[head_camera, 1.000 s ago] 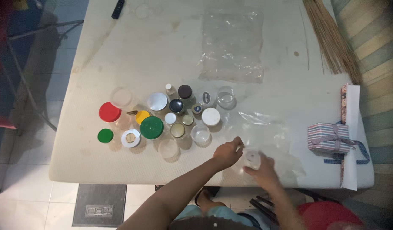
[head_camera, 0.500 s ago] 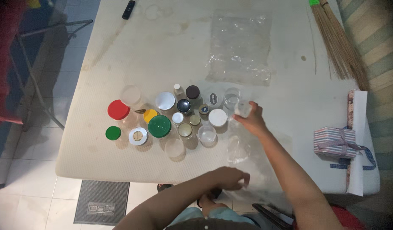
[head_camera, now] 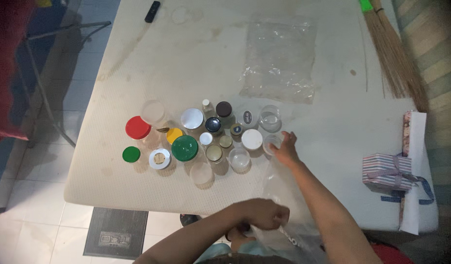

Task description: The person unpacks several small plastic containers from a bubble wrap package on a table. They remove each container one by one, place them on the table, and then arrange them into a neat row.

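Note:
My right hand [head_camera: 286, 149] rests on the white table [head_camera: 196, 63], its fingers around a small clear jar [head_camera: 272, 143] standing just right of a white-lidded jar [head_camera: 251, 139]. My left hand [head_camera: 262, 214] is at the near table edge, closed on a crumpled clear plastic bag [head_camera: 276, 195] that trails up toward my right wrist. A cluster of jars lies left of my right hand: a red lid [head_camera: 138, 127], a big green lid [head_camera: 184, 147], a small green lid [head_camera: 131, 154], a yellow lid [head_camera: 174, 134], and several clear ones.
A flat clear plastic bag [head_camera: 279, 58] lies farther back. A broom [head_camera: 394, 54] lies at the right edge, and a striped gift box [head_camera: 387, 171] with a paper roll [head_camera: 412, 166] sits at the near right. A black remote [head_camera: 152, 11] lies far back.
My right hand brought the small clear jar down from beside the far clear jar to next to the white-lidded jar. My left hand closed on the plastic bag at the table edge.

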